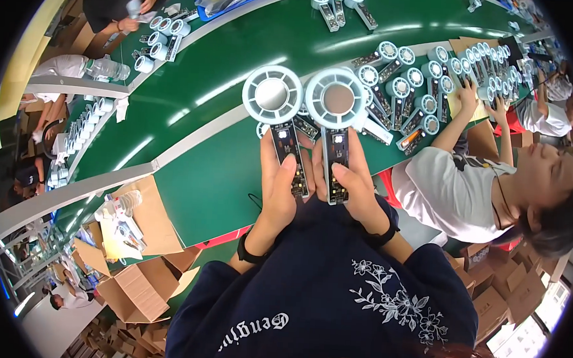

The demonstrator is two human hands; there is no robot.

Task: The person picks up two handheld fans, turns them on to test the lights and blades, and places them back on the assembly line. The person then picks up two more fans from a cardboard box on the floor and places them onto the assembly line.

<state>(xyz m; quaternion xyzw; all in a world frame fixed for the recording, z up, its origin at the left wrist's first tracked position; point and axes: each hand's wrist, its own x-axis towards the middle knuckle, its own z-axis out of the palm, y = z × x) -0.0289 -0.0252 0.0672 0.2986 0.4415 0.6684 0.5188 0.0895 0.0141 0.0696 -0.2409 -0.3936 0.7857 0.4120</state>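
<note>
Two handheld fans with pale blue round heads stand side by side, upright, in front of me. My left hand (280, 197) is closed round the dark handle of the left fan (272, 95), its thumb on the exposed circuit board. In the same way my right hand (361, 194) grips the right fan (336, 100), with the thumb along its open handle. Both heads face me and show a round centre, silvery on the left one and brownish on the right one. Behind them, partly hidden, lie more fans (400, 88) in loose rows on the green table (202, 187).
To my right a person in a white shirt (457, 194) reaches toward other fans. A metal rail (191, 141) crosses the table. Cardboard boxes (141, 288) stand at lower left, near an open carton (152, 214). Across the table another person (124, 5) holds a fan.
</note>
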